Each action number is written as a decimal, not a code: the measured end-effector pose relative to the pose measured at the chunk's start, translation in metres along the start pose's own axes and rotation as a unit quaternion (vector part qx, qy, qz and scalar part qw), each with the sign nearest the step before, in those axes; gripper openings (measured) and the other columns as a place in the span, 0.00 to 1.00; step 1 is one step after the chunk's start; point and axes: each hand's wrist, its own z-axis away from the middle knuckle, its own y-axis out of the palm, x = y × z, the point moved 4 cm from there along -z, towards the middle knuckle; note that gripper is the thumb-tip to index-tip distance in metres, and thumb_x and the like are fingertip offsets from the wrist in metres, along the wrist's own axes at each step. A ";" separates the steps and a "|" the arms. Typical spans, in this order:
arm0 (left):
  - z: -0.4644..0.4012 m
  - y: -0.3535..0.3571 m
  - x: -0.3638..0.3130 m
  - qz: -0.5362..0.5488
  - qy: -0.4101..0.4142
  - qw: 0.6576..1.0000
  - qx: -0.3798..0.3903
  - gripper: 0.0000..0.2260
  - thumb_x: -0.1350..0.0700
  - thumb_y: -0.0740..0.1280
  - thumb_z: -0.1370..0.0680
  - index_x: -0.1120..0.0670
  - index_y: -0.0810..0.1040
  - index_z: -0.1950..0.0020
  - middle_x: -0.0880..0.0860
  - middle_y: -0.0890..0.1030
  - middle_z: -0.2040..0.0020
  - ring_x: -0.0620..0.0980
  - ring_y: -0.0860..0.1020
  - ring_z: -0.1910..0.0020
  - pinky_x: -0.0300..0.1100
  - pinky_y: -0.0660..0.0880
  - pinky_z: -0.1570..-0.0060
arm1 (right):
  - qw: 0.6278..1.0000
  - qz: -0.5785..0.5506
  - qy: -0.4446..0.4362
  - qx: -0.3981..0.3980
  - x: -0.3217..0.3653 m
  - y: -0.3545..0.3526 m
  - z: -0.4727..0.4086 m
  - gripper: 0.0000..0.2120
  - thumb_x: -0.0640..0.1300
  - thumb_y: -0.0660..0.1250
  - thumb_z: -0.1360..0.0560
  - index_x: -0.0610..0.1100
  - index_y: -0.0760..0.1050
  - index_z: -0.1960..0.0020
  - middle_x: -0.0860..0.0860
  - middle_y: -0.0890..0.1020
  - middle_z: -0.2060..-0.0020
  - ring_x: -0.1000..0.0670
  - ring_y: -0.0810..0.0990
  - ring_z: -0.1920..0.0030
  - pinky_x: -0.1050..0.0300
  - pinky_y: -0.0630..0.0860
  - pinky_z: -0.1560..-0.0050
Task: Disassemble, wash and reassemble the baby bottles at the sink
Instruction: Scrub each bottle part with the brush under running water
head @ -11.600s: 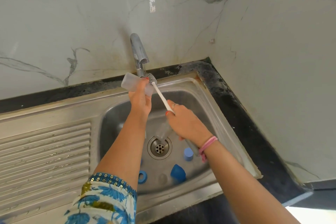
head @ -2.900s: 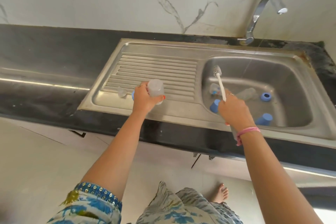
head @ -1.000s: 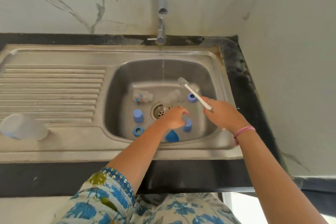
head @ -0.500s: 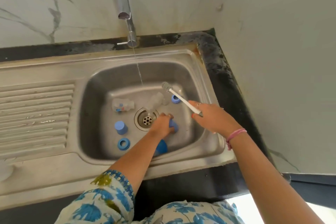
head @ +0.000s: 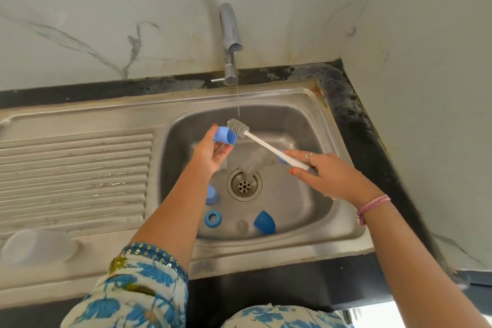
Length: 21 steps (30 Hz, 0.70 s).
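My left hand [head: 210, 153] pinches a blue cap [head: 225, 135] over the sink [head: 343, 168], mouth turned to 3 o'clock so the brush [head: 237, 127], gripped in my right hand [head: 324, 173], can enter beneath the tap [head: 230, 42] trickle.

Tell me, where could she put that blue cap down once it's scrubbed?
The ribbed drainboard left of the basin is mostly bare; only a clear bottle lies at its near-left corner. The basin floor is crowded: blue cap, blue ring and another blue piece surround the drain.
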 end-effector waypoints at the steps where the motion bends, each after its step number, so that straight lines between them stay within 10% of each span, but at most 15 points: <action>1: -0.001 0.003 -0.004 0.014 0.000 1.000 0.004 0.08 0.56 0.70 0.22 0.59 0.75 0.50 0.60 0.81 0.52 0.54 0.81 0.56 0.48 0.80 0.54 | 1.000 -0.004 -0.002 -0.002 0.001 0.002 -0.002 0.19 0.51 0.61 0.20 0.63 0.67 0.30 0.49 0.80 0.68 0.52 0.73 0.71 0.59 0.71 0.69; 21: -0.035 0.047 -0.021 -0.045 -0.017 0.999 0.008 0.09 0.57 0.70 0.22 0.61 0.73 0.53 0.62 0.79 0.55 0.57 0.81 0.57 0.54 0.77 0.42 | 0.965 0.251 0.049 -0.049 0.001 -0.011 -0.047 0.14 0.55 0.58 0.19 0.57 0.67 0.35 0.50 0.80 0.54 0.47 0.79 0.58 0.54 0.72 0.63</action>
